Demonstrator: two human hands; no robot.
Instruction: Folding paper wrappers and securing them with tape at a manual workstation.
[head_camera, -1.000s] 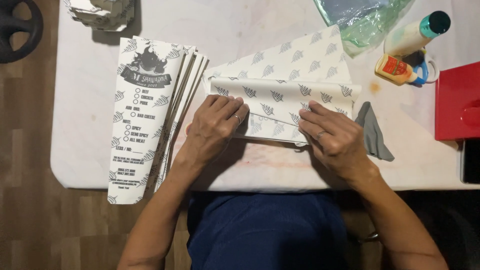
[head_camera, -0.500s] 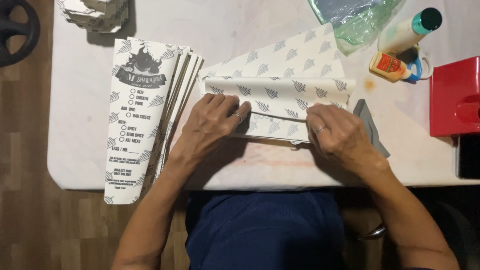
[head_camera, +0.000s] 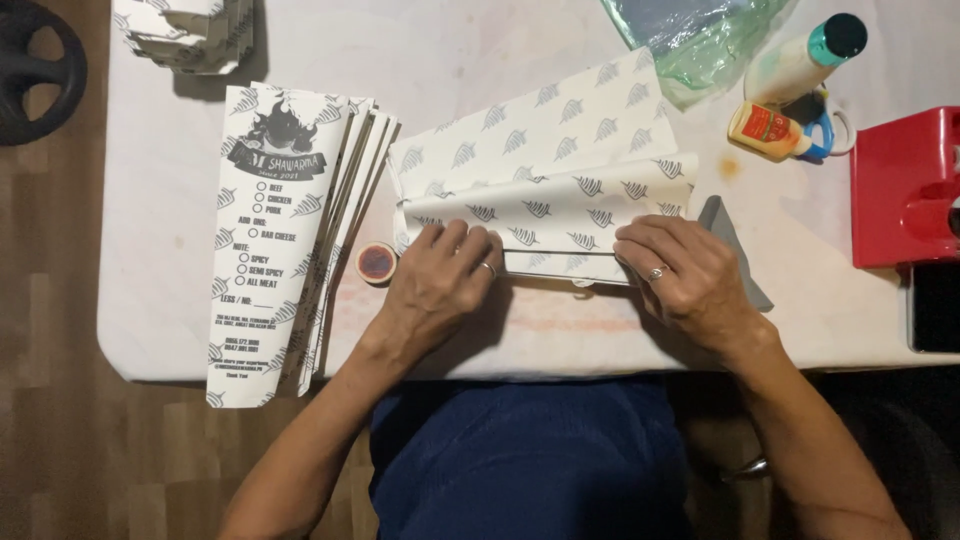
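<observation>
Patterned paper sheet (head_camera: 545, 190), table's (head_camera: 480, 60) near-edge centre: left hand (head_camera: 440, 285), right hand (head_camera: 685, 275), fingers flat, pressing the folded flap. Step: creasing, apparently. Next needs firm, even pressure along the fold.

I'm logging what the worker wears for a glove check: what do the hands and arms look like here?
Both are bare: no gloves, no sleeves showing along the forearms. The left hand has a thin silver-coloured ring on one finger; the right hand wears a similar ring. Nothing shows on either wrist.
</observation>
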